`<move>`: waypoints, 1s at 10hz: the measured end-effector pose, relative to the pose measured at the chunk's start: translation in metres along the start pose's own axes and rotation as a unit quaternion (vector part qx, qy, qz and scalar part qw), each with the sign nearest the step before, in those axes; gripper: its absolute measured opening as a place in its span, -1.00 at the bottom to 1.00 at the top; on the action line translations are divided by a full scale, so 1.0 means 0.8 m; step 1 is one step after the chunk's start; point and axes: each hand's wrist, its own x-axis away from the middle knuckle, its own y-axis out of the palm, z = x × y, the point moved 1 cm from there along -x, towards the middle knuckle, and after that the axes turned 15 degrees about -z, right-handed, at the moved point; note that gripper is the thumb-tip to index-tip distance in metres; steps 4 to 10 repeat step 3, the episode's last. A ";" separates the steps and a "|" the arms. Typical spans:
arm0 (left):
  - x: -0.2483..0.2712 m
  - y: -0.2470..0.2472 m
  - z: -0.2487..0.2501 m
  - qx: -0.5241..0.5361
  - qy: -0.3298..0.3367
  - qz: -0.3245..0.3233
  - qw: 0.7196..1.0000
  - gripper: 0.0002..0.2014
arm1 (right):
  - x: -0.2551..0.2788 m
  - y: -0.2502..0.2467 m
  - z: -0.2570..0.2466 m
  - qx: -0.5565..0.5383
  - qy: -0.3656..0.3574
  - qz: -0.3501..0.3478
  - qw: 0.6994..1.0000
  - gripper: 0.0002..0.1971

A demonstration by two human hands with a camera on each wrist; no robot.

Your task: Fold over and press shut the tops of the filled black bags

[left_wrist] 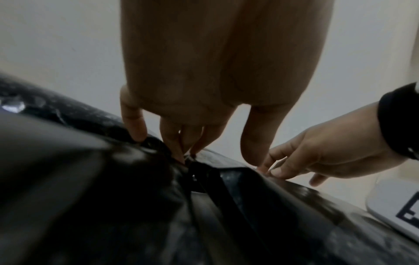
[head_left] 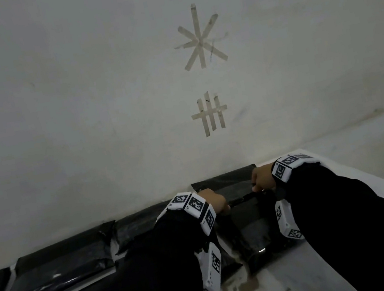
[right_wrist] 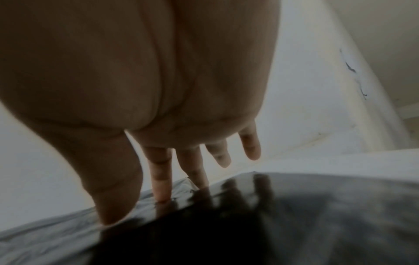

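A filled black bag [head_left: 253, 224] stands on the table in front of me, and both hands are at its top edge. My left hand [head_left: 218, 203] curls over the left end of the top, and in the left wrist view its fingertips [left_wrist: 181, 156] pinch the gathered plastic. My right hand [head_left: 260, 183] holds the right end. In the right wrist view its thumb [right_wrist: 108, 213] is on the near side of the black bag's [right_wrist: 294, 215] edge, with the index finger [right_wrist: 161, 191] on the far side. The bag's contents are hidden.
Other black bags lie flat along the wall: one at the left [head_left: 58, 269], one beside it [head_left: 135, 224] and one behind my hands [head_left: 225, 179]. The wall [head_left: 75, 101] with tape marks [head_left: 198, 39] is close ahead. The table's [head_left: 360, 174] right edge runs diagonally.
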 end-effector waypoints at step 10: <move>0.026 -0.009 -0.011 0.106 0.027 0.046 0.993 -0.40 | 0.012 0.000 0.000 0.059 -0.024 -0.003 0.998 -0.61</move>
